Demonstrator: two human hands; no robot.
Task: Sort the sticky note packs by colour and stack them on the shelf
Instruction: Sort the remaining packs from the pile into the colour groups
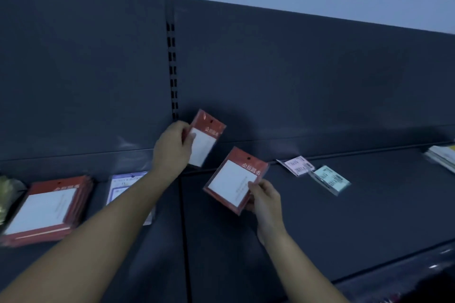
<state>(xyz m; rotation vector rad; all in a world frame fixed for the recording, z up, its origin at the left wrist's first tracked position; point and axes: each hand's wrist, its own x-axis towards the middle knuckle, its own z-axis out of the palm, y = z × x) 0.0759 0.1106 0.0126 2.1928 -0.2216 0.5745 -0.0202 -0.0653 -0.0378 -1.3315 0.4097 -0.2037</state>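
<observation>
Left hand [172,147] pinches upper red pack [204,140] | right hand [264,202] grips lower red pack [234,179], both above shelf [344,216] | packs' long axes toward 1 o'clock | red stack [46,209] on shelf at 8 o'clock, nearer the left arm.

A flat red sticky note pack with a white pad face [205,141] hangs tilted above the dark grey metal shelf [344,229], pinched by its left edge in the left grip [172,145]. A second red pack [235,181] of the same kind tilts just below and to the right of it, its lower corner pinched in the right grip [264,200]. At the far left of the shelf lies a stack of matching red packs [46,209], white faces up. Beside it lies a purple-bordered pack [123,186], partly hidden. Further right, a pink pack [296,166] and a pale teal pack [331,179] lie just beside each other, printed labels up.
</observation>
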